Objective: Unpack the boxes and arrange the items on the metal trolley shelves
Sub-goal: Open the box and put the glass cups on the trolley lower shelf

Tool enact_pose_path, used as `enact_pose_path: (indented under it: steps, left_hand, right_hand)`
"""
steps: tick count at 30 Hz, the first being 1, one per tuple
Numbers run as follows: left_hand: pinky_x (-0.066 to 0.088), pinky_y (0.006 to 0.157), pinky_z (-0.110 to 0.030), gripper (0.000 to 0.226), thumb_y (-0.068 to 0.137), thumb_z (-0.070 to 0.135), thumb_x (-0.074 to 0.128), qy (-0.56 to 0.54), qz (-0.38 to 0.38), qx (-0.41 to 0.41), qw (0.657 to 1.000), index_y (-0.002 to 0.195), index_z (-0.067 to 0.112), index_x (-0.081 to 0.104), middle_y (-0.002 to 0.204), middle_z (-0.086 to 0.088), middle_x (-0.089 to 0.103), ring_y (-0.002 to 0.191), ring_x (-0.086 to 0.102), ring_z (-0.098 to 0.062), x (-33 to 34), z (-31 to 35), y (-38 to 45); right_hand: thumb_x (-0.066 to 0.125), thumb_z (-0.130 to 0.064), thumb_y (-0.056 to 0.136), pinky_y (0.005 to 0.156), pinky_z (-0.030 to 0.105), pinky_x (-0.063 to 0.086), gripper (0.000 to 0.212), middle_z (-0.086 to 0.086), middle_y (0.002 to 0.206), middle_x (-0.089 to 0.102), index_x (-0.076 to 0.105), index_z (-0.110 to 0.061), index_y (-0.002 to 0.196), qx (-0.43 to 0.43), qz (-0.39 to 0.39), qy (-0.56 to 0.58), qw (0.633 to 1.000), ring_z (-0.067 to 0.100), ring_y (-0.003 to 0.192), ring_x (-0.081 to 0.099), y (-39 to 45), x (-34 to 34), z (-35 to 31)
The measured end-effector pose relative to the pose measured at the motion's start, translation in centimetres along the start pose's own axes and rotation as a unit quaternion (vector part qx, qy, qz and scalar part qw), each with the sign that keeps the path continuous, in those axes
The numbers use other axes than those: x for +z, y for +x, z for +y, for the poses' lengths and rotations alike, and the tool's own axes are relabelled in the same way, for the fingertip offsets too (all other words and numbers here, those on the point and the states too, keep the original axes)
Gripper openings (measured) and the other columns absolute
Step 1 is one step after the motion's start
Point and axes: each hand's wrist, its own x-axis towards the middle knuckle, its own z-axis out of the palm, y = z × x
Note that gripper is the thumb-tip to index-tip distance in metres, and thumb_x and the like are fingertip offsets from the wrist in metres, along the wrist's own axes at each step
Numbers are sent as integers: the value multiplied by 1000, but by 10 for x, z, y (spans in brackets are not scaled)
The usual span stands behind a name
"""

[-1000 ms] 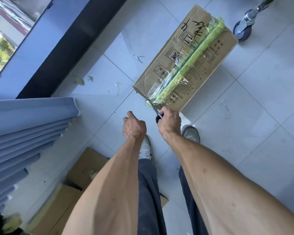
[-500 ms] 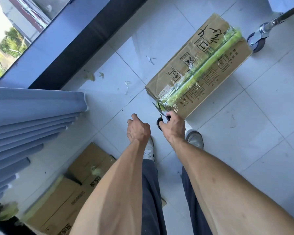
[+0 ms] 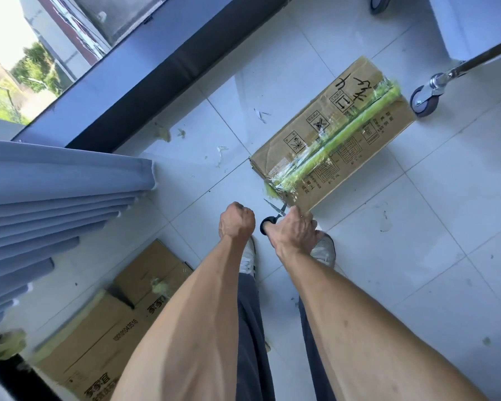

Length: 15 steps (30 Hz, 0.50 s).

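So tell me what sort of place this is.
Probably an office or storeroom being stocked: tiled floor, a big window with grey curtains, a taped cardboard box and a trolley castor.

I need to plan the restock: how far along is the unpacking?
Early. Done: nothing unpacked in view; the cardboard box is shut under green tape. In hand: right hand holds scissors at its near end; left hand is fisted, empty. Left: cutting, emptying, shelving; only a trolley wheel shows.
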Motion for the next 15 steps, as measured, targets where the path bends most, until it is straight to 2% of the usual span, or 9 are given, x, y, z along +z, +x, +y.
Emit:
enact_pose_path:
  steps: [2, 4, 6, 8, 9, 12, 15]
  left_hand:
    - [53, 83, -39, 30, 94, 3, 39, 6, 10, 6, 1000, 110, 3, 64, 113, -17, 65, 103, 61, -35, 2, 9, -5]
    - [47, 69, -33, 23, 90, 3, 41, 17, 23, 20, 999, 98, 5, 62, 103, -18, 67, 88, 59, -32, 6, 22, -11]
    - [40, 62, -30, 17, 86, 3, 42, 37, 39, 50, 997, 89, 7, 59, 90, -15, 65, 79, 54, -31, 16, 41, -19]
    - [37, 58, -30, 12, 82, 7, 43, 57, 63, 94, 992, 80, 8, 54, 81, -14, 61, 77, 54, -35, 31, 63, -33]
    - [40, 59, -32, 11, 82, 10, 43, 67, 73, 118, 988, 80, 8, 54, 82, -16, 62, 80, 56, -38, 41, 74, -40]
    - [52, 76, -38, 24, 82, 11, 44, 126, 84, 191, 970, 92, 6, 65, 92, -17, 67, 91, 62, -38, 78, 112, -65]
    - [46, 77, -37, 26, 89, 12, 48, 201, 79, 255, 942, 105, 8, 68, 99, -18, 67, 98, 63, -35, 124, 151, -95]
  right_hand:
    - [69, -34, 74, 87, 40, 38, 37, 9, 107, 58, 55, -18, 104, 9, 31, 32, 999, 28, 100, 55, -1, -9, 6]
    - [67, -22, 84, 76, 35, 40, 30, 11, 105, 64, 54, -16, 110, 3, 69, 69, 995, 30, 94, 61, 3, -20, 17]
    - [59, -12, 91, 64, 32, 35, 20, 12, 102, 67, 56, -14, 111, 11, 96, 107, 990, 32, 92, 63, 12, -33, 35]
    - [52, -11, 95, 63, 33, 32, 15, 14, 101, 67, 56, -12, 110, 36, 117, 138, 983, 34, 93, 63, 24, -44, 58]
    - [50, -10, 97, 64, 34, 33, 14, 15, 102, 67, 54, -11, 111, 52, 124, 153, 979, 34, 95, 63, 31, -49, 72]
    - [42, -6, 99, 68, 36, 36, 17, 15, 103, 66, 51, -8, 114, 105, 140, 186, 967, 34, 99, 62, 47, -62, 123]
    - [43, -8, 99, 67, 37, 32, 16, 13, 100, 66, 52, -9, 112, 166, 158, 214, 950, 33, 98, 58, 60, -73, 183]
